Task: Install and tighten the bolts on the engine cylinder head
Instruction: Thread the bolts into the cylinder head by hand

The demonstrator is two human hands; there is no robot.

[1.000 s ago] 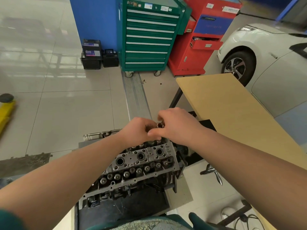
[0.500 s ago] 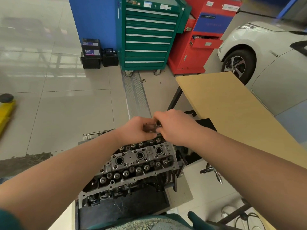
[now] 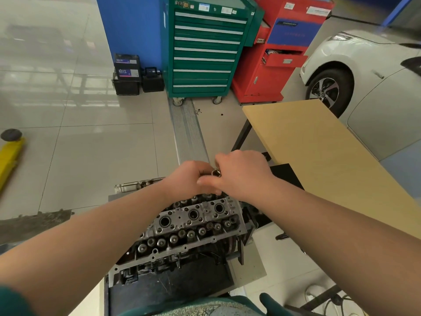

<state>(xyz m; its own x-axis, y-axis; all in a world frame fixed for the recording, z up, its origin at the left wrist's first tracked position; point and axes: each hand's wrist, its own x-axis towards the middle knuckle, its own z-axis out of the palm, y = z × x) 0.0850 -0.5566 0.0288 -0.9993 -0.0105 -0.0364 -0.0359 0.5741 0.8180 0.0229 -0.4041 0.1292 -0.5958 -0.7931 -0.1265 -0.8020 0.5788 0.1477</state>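
The grey engine cylinder head (image 3: 189, 226) lies below me on a stand, showing three round bores and rows of valve tops. Both hands meet above its far edge. My left hand (image 3: 186, 179) and my right hand (image 3: 241, 174) are closed together around a small shiny metal piece (image 3: 216, 172), a socket or bolt head, whose round top shows between the fingers. What hangs below that piece is hidden by the hands. The far row of the head is partly covered by my fingers.
A tan tabletop (image 3: 319, 160) runs along the right, next to my right forearm. A green drawer cabinet (image 3: 205, 49), a red tool cart (image 3: 280, 53), black batteries (image 3: 127, 74), a white car (image 3: 369, 71) and a yellow jack (image 3: 9, 156) stand on the tiled floor.
Both hands stay clasped on the metal piece above the head's far edge; they rose slightly and the fingers shifted around it. The cylinder head has not moved.
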